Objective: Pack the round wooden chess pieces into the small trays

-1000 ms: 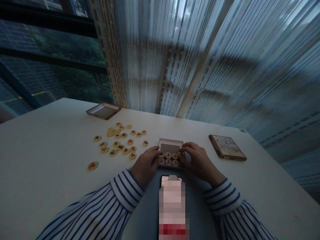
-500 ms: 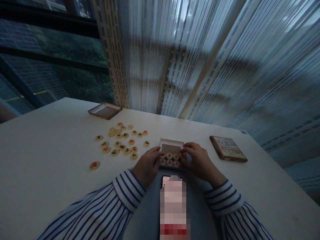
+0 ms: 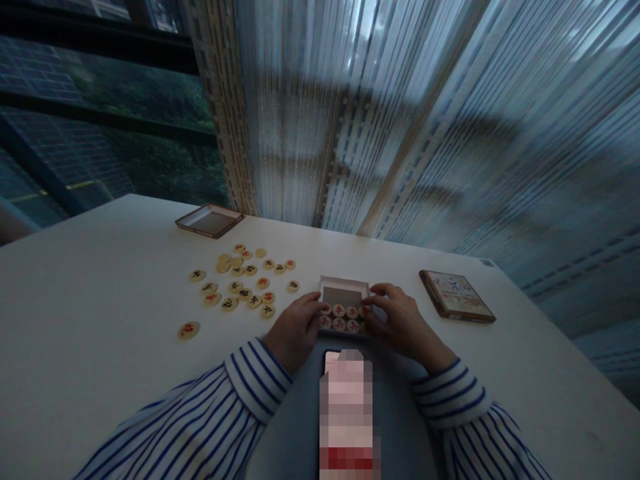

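Note:
A small open box (image 3: 345,281) stands in front of me, with red-marked xiangqi pieces (image 3: 339,325) in two rows along its near side. My left hand (image 3: 297,328) grips the box's left wall, its thumb reaching over the rim near a piece. At the right wall is my right hand (image 3: 400,325), its thumb and index finger closed around a xiangqi piece at the end of the far row. Its fingers hide most of that piece. Left of the box, loose xiangqi pieces (image 3: 245,293) lie scattered, some red-marked, some black-marked, a few blank side up.
An empty box lid (image 3: 210,222) lies at the table's back left. On the right is a flat printed box (image 3: 457,296). A phone (image 3: 331,361), its screen mostly blurred out, lies close to me. Beyond the white table (image 3: 100,293) hang string curtains (image 3: 300,133) and a window.
The fingers of my right hand have shifted slightly at the box's right wall. My left hand, the box and the loose pieces stay where they were.

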Demonstrator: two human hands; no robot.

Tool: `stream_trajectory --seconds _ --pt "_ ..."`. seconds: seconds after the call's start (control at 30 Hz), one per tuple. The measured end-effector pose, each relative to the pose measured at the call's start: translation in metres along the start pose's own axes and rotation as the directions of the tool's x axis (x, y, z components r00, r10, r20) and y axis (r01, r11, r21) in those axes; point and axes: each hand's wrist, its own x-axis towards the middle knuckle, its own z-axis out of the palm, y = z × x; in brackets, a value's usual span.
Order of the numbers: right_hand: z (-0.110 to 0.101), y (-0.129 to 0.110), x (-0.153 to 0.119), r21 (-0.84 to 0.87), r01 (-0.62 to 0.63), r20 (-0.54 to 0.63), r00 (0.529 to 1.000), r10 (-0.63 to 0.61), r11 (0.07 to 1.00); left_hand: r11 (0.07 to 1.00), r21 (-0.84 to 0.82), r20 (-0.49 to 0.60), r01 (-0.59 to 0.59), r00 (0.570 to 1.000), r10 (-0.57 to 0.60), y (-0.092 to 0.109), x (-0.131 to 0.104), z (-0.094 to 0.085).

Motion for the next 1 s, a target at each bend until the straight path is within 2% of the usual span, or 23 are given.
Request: stream_trajectory --seconds 0.23,0.63,1.0 --pt "0.0025 0.0030 -0.0015 0.015 0.009 -0.002 1.000 -0.009 1.000 1.000 0.012 -0.023 -0.021 0.999 0.022 -0.0019 -0.0008 0.0004" --pt "0.0010 0.0012 -0.0020 -0.005 -0.006 0.019 1.000 0.006 1.000 1.000 0.014 0.027 0.015 1.000 -0.015 0.0028 0.0004 -0.0022" --pt "0.0004 0.0012 -0.0017 -0.009 -0.020 0.047 0.999 0.020 1.000 0.999 0.035 0.014 0.005 1.000 -0.005 0.0001 0.0003 -0.0010"
